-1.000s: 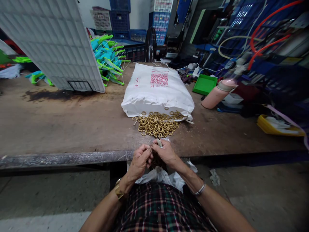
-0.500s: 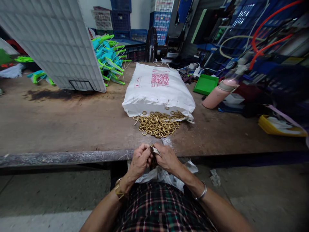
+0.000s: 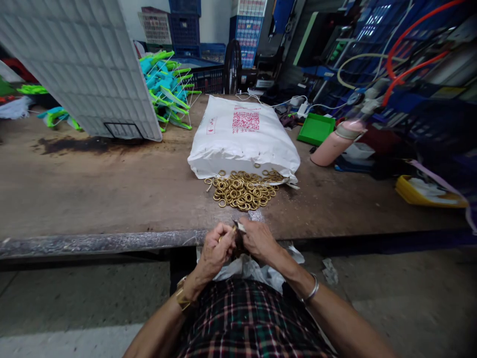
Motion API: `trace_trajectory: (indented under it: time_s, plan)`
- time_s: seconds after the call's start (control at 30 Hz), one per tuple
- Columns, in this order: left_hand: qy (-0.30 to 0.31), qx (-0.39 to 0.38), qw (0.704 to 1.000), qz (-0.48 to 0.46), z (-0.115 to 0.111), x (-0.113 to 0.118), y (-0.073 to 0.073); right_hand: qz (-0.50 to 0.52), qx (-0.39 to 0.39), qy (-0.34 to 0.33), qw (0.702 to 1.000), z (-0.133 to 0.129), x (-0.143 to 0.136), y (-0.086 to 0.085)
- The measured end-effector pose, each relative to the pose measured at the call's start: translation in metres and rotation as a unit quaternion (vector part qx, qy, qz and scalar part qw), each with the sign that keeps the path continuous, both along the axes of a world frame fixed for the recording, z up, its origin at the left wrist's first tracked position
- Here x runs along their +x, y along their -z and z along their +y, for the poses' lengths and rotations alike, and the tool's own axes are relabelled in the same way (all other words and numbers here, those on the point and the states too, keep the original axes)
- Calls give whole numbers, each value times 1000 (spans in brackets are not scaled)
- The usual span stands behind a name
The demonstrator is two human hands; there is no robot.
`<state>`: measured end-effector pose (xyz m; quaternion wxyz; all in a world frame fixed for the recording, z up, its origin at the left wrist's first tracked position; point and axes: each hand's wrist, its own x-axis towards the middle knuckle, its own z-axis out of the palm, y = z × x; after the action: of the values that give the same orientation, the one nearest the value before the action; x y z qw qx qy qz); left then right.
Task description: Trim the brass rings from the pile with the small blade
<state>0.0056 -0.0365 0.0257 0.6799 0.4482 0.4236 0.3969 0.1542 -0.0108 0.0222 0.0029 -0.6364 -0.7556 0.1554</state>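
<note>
Both of my hands meet just in front of the table's near edge. My left hand is closed in a pinch, and a bit of gold colour shows at its fingertips, apparently a gold-coloured ring mostly hidden by the fingers. Wrapped in my right hand is a small blade-like tool with a pale flat part and a dark tip, touching or very close to the left fingertips. Beyond the hands lies a heap of gold-coloured rings at the mouth of a white sack with red print.
A grey ribbed panel stands on the wooden table at left, beside green and blue plastic pieces. To the right are a green tray, a pink bottle and a yellow tray. Plastic film lies over my lap.
The dark tip of the tool has tilted upward between the fingers, and my right hand has turned slightly. The whole view has shifted a little; the rings and sack stay put.
</note>
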Motion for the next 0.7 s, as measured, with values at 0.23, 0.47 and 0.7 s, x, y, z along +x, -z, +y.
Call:
trace_trajectory:
  time_s: [0.23, 0.47, 0.7]
  plan:
    - [82, -232, 963, -108, -22, 5, 10, 10, 100, 120, 988, 14, 50, 10]
    - [-59, -449, 883, -123, -8, 15, 62, -26, 175, 224, 958, 13, 87, 29]
    - [-103, -459, 876, -101, -1, 25, 92, -48, 217, 180, 958, 11, 95, 48]
